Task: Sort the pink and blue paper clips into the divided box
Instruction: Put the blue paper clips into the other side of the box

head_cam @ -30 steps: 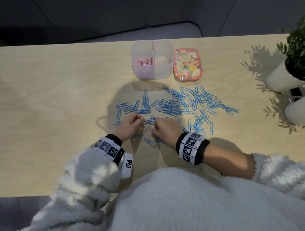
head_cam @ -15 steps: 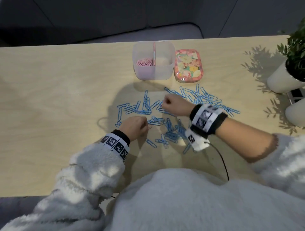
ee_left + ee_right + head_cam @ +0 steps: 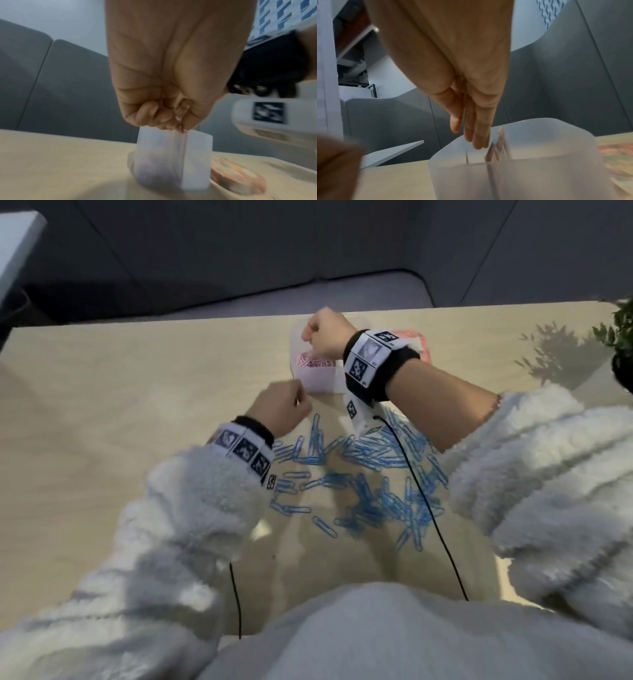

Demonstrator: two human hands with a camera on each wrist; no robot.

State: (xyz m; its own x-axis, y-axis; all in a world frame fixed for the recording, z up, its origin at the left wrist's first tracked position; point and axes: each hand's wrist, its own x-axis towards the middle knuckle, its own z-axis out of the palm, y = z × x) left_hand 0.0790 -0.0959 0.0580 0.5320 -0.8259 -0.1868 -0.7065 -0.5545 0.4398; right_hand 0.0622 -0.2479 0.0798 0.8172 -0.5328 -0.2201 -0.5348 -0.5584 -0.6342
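Right hand (image 3: 325, 335) fingers straight over divided box (image 3: 320, 378); left hand (image 3: 171, 115) pinches pink clip (image 3: 180, 115); no legible writing

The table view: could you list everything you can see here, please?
table: one, light wood, fills the view
divided box: one, translucent white, far middle of the table
pink paper clips: a heap, in the box's left compartment
blue paper clips: many, scattered on the table nearer than the box
patterned lid or tin: one, pink-rimmed, right of the box, mostly hidden
plant: one, green, right edge
cables: two, black, from the wrists
right hand: over the box, fingers straight
left hand: near the box, pinching what looks like a pink clip
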